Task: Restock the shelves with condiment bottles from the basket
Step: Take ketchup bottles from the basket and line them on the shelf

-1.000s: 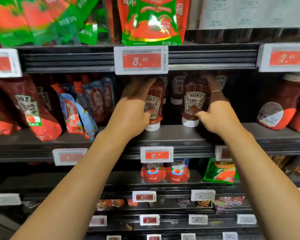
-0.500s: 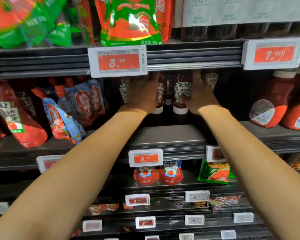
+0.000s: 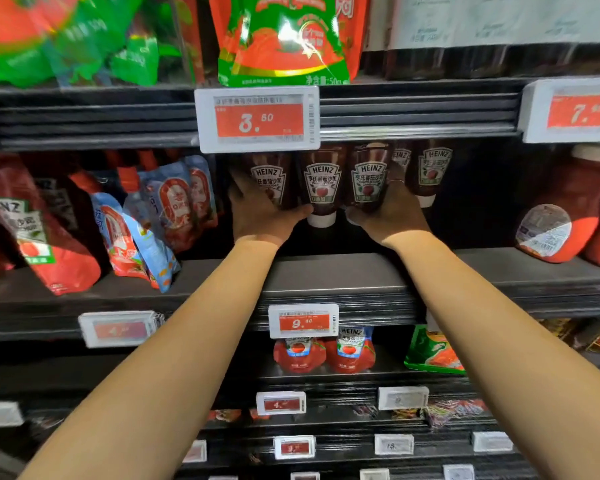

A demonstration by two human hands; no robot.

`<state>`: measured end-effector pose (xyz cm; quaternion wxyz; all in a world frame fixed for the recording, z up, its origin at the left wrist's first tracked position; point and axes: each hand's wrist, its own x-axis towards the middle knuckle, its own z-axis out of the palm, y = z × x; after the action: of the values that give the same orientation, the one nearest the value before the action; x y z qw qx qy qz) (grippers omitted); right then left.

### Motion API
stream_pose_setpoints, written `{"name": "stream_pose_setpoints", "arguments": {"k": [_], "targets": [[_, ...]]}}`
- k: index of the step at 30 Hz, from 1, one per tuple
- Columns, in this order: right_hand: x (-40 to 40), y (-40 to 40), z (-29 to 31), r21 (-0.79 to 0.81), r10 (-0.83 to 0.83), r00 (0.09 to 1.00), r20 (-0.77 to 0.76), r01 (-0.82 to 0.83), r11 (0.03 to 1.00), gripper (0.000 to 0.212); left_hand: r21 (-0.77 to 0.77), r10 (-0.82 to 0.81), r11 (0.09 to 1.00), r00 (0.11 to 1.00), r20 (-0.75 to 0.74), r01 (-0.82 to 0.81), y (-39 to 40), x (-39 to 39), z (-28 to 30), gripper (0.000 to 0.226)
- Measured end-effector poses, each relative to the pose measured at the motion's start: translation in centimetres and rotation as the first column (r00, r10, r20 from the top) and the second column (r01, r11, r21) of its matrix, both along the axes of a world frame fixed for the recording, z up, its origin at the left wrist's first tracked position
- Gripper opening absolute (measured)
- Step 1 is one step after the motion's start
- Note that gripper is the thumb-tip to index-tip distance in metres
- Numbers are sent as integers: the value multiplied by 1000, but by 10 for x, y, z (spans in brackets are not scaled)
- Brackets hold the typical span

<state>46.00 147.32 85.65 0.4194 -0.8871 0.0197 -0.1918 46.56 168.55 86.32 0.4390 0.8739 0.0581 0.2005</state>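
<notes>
Shelves fill the frame, dark metal, several tiers. Top tier: green-and-red pouches upper centre and blurred ones upper left. Middle tier, left: red Heinz pouches and blue spouted pouches, leaning. Middle tier, far right: big red squeeze bottles, tilted, caps up. Centre of the middle tier, set back in shadow: a row of Heinz bottles standing cap-down — bottle A on the left, bottle B in the middle, bottle C right of it, two more behind at right. Both arms reach up from the bottom corners to that row. Left hand curls round bottle A, thumb stretched right and touching the neck of bottle B just above its white cap. Right hand wraps the lower part of bottle C, fingers round its right side, ring visible on one finger; C's cap is hidden by the hand. B stands between the two hands, upright. Whether A and C rest on the shelf or are lifted — can't tell, bases are hidden. Lower tier, centre: two small red pouches, green pack to their right. Price tags: 3.50 above the row, 7.x upper right, 9.40 below the arms, smaller blurred tags lower down. Basket not in frame.
</notes>
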Motion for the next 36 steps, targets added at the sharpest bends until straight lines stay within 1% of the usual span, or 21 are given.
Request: {"name": "stream_pose_setpoints", "arguments": {"k": [2, 4, 7, 12, 16, 18, 23, 30, 34, 36], "targets": [[3, 1, -3, -13, -22, 1000, 20, 22, 1000, 93, -49, -36, 998, 997, -70, 32, -1, 4, -5, 136], [4, 1, -4, -28, -38, 999, 37, 39, 999, 92, -35, -35, 999, 996, -88, 32, -2, 5, -6, 128], [6, 3, -5, -53, -38, 997, 60, 41, 998, 86, -7, -18, 1000, 998, -62, 18, -1, 6, -6, 116], [6, 5, -6, -26, -21, 998, 61, 22, 999, 83, 6, -11, 1000, 999, -47, 12, -3, 6, -7, 98], [7, 3, -6, -6, -11, 998, 55, 12, 1000, 84, 29, 32, 999, 998, -51, -31, 0, 8, -7, 72], [7, 3, -7, -14, -16, 998, 59, 17, 1000, 84, 47, 49, 998, 998, -41, -47, 1, 9, -7, 65], [10, 2, -9, -14, -12, 998, 57, 13, 1000, 82, 61, 58, 997, 998, -30, -56, 1, 9, -7, 67], [12, 2, -11, -20, 8, 1000, 27, -7, 1000, 76, 20, 42, 999, 999, -21, -42, 3, 7, -9, 68], [-1, 1, -5, 43, 0, 999, 34, -1, 999, 75, -52, 33, 998, 996, -83, -37, 8, 2, -6, 85], [-10, 0, -3, 29, -13, 999, 43, 12, 1000, 71, -52, 27, 998, 994, -109, -33, 13, -3, -5, 87]]}}
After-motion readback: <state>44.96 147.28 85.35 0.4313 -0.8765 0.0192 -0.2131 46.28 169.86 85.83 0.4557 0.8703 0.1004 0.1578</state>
